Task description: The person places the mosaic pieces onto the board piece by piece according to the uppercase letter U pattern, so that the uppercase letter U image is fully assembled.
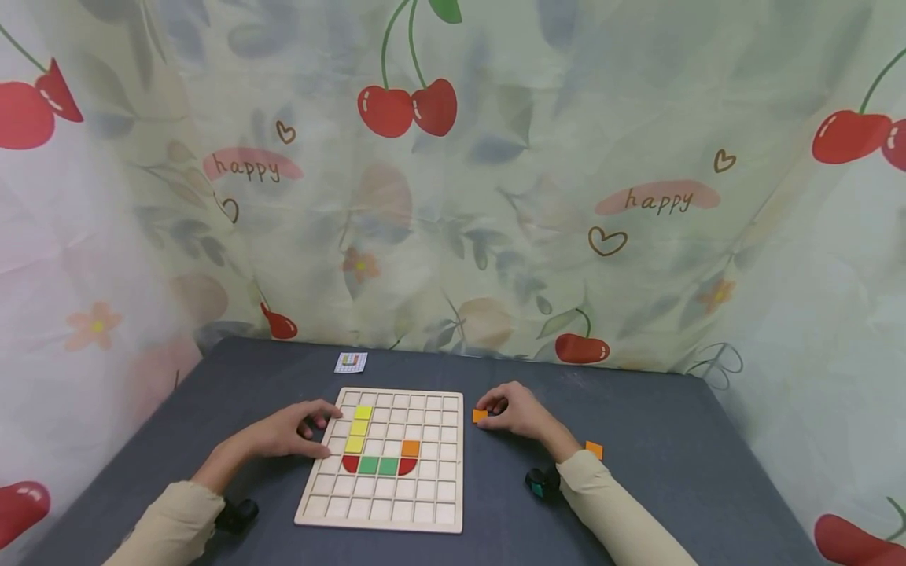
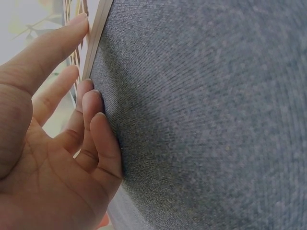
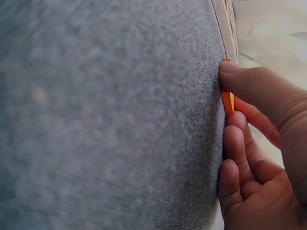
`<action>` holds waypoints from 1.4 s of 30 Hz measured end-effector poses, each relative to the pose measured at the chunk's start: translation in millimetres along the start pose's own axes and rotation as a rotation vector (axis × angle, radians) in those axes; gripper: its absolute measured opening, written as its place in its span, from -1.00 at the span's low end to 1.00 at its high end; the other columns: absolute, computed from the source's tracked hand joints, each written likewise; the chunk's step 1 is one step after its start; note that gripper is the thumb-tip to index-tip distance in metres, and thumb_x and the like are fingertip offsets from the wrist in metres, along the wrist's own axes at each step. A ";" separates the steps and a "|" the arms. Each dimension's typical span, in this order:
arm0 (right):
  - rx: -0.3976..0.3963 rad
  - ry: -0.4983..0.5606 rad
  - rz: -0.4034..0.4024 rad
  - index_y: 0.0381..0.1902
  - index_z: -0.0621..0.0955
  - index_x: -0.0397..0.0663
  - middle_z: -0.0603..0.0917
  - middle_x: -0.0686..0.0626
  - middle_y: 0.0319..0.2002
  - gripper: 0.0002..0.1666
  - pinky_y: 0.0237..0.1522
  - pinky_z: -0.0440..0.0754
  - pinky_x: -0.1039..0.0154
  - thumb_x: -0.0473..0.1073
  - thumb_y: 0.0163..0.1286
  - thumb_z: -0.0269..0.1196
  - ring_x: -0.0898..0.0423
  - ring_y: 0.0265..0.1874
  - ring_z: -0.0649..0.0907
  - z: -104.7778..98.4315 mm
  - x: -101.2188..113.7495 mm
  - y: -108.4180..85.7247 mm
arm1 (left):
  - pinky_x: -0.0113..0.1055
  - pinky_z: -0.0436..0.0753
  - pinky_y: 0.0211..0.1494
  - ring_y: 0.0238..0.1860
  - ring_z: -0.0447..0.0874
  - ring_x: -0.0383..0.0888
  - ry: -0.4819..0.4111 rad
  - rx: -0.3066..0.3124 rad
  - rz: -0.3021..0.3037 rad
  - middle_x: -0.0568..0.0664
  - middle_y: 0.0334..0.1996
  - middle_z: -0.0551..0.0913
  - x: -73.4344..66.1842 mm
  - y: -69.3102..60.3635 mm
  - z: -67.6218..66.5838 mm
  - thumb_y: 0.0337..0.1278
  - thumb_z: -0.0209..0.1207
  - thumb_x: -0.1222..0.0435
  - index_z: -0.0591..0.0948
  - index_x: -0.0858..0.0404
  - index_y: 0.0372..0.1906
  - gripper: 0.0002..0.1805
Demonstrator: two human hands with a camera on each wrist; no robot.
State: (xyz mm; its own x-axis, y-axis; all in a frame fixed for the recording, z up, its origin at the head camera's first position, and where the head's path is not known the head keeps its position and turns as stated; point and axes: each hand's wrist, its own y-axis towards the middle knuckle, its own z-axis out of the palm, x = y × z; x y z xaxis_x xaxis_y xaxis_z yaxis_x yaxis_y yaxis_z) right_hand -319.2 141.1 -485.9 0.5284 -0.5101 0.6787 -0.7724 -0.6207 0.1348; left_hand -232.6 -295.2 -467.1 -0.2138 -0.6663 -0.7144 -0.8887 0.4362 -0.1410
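Observation:
A pale wooden grid board [image 1: 378, 526] lies on the dark cloth. Along its left edge rests my left hand [image 1: 289, 430], thumb and index finger touching the rim, the other fingers loosely bent; the left wrist view shows nothing held. Just off the board's right side, my right hand [image 1: 522, 413] pinches an orange square tile [image 1: 480, 416] between thumb and index finger, at cloth level. On the board sit a column of three yellow tiles [image 1: 358, 428], two green tiles [image 1: 378, 466], a rounded red piece [image 1: 350, 464] at the left, another red piece [image 1: 406, 467] at the right, and an orange tile [image 1: 410, 448] above that one.
Another orange tile [image 1: 594, 450] lies on the cloth beside my right wrist. A small card [image 1: 350, 362] with a coloured grid pattern lies behind the board. A printed curtain [image 1: 453, 196] hangs around the dark table [image 1: 637, 409].

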 end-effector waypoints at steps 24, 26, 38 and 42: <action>-0.028 0.094 0.000 -0.18 0.76 -0.12 0.70 0.02 -0.28 -0.79 -0.22 0.59 0.23 -0.23 0.23 0.52 0.14 -0.34 0.63 2.3 -2.5 5.8 | -0.09 0.45 -0.11 -0.18 0.45 0.01 -0.002 0.004 0.006 0.07 -0.10 0.46 0.3 0.4 -0.6 0.11 0.49 0.22 0.51 0.31 0.27 -0.36; -0.035 0.110 -0.003 -0.18 0.75 -0.13 0.70 0.02 -0.27 -0.78 -0.21 0.60 0.22 -0.24 0.22 0.52 0.14 -0.33 0.63 2.1 -3.5 6.5 | -0.10 0.45 -0.11 -0.18 0.45 0.01 -0.003 0.005 0.009 0.07 -0.10 0.46 0.3 0.4 -0.7 0.12 0.48 0.22 0.51 0.31 0.27 -0.36; -0.024 0.243 -0.045 -0.10 0.72 -0.19 0.71 -0.07 -0.25 -0.73 -0.26 0.62 0.23 -0.29 0.25 0.49 0.05 -0.31 0.69 5.6 -0.8 10.6 | -0.07 0.44 -0.10 -0.17 0.45 0.02 -0.006 0.001 0.000 0.07 -0.11 0.46 -1.1 -0.4 -0.7 0.11 0.49 0.23 0.52 0.30 0.27 -0.36; -0.052 0.280 -0.054 -0.06 0.72 -0.22 0.71 -0.10 -0.25 -0.70 -0.31 0.60 0.24 -0.28 0.26 0.49 0.00 -0.33 0.67 8.8 3.5 12.3 | -0.08 0.43 -0.11 -0.17 0.44 0.01 -0.008 0.001 -0.005 0.06 -0.11 0.45 -1.2 -0.4 -0.7 0.12 0.49 0.22 0.51 0.29 0.27 -0.36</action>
State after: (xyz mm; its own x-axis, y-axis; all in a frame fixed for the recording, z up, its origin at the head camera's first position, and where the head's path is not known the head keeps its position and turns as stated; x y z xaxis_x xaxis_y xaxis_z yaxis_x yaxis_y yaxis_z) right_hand -323.8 126.4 -488.2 0.4568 -0.2882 0.8416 -0.7664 -0.6078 0.2079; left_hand -232.2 -295.0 -465.7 -0.2057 -0.6636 -0.7193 -0.8894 0.4333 -0.1454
